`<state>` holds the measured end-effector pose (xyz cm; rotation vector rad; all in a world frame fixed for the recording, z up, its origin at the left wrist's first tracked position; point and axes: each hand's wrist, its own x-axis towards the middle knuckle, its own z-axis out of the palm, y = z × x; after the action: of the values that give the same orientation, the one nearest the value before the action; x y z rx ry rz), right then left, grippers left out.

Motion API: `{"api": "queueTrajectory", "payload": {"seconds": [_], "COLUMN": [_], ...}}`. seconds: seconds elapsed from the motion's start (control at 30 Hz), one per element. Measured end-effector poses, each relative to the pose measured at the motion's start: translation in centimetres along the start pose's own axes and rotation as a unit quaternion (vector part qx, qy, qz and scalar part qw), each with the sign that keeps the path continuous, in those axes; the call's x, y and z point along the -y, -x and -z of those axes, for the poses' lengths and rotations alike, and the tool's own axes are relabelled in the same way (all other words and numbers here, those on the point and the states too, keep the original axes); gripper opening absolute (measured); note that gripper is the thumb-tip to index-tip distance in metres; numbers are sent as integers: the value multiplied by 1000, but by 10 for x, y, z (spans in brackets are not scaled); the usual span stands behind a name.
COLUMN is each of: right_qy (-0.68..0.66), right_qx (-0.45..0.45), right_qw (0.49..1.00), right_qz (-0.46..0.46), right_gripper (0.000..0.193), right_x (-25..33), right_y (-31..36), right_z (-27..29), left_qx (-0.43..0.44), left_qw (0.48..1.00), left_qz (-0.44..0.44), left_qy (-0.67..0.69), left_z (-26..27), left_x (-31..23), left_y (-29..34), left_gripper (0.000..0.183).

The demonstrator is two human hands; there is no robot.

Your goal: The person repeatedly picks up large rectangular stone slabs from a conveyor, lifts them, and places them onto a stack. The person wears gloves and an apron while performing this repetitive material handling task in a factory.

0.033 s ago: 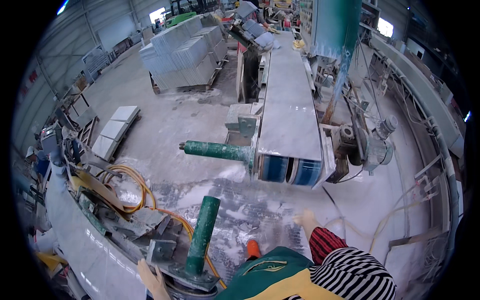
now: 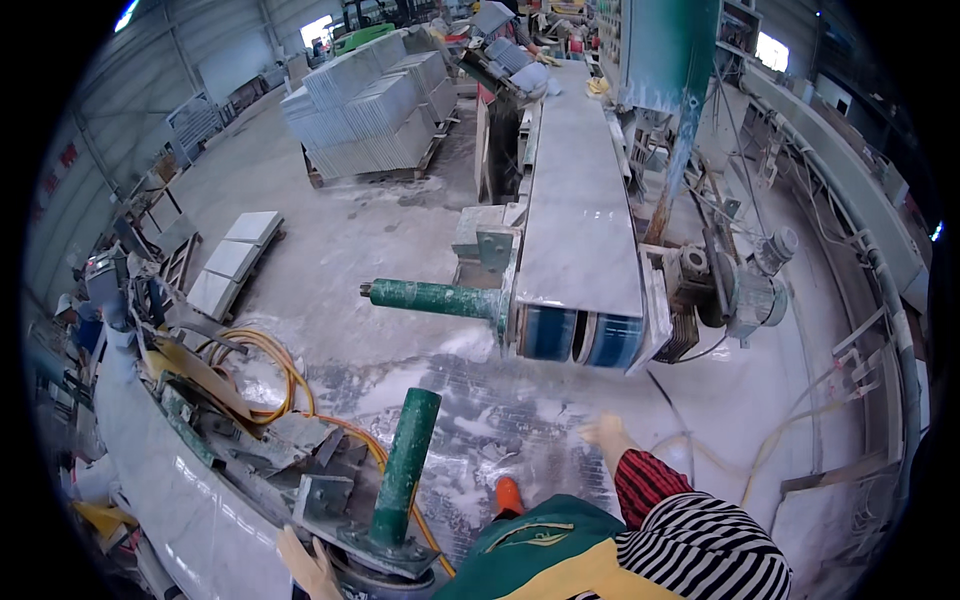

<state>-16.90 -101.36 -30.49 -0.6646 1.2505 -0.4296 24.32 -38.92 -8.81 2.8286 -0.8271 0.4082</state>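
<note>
The left hand (image 2: 310,563), unclenched, is at the edge of the pale strip (image 2: 195,510), lower left, contact unclear; the right hand (image 2: 606,432) has an empty, released grip. Light, flat touch suits that edge.

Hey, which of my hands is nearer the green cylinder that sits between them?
Left. Your left hand is close by the green cylinder, left of its lower end; your right hand is farther off, out to its right.

Two bare hands (image 2: 312,566) (image 2: 606,432), two green tubes (image 2: 407,465) (image 2: 432,298), one orange boot (image 2: 508,494), three separate floor-level slabs (image 2: 229,260).
</note>
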Motion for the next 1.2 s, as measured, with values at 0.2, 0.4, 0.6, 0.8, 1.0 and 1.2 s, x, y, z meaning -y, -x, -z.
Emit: {"api": "queueTrajectory", "payload": {"seconds": [0.2, 0.4, 0.6, 0.8, 1.0, 1.2], "right_qy": [47, 54, 22, 13, -39, 18], "right_qx": [187, 162, -57, -118, 46, 171], "right_qw": [981, 985, 998, 990, 994, 984], "right_qz": [40, 13, -22, -79, -90, 42], "right_gripper": [76, 75, 68, 55, 56, 70], "right_x": [15, -35, -98, -137, -156, -77], "right_y": [80, 124, 77, 126, 141, 179], "right_z": [-108, -54, 150, 204, 104, -13], "left_qx": [61, 172, 214, 201, 200, 180], "left_qw": [996, 982, 967, 971, 974, 983], "left_qz": [44, 83, 140, 128, 100, 41], "left_qy": [-53, 1, 11, 18, 25, 15], "left_z": [26, 45, 60, 85, 79, 96], "left_x": [-31, -46, -92, -78, -74, -81], "left_y": [116, 153, 136, 166, 155, 109], "left_gripper": [75, 82, 83, 80, 73, 37]}}
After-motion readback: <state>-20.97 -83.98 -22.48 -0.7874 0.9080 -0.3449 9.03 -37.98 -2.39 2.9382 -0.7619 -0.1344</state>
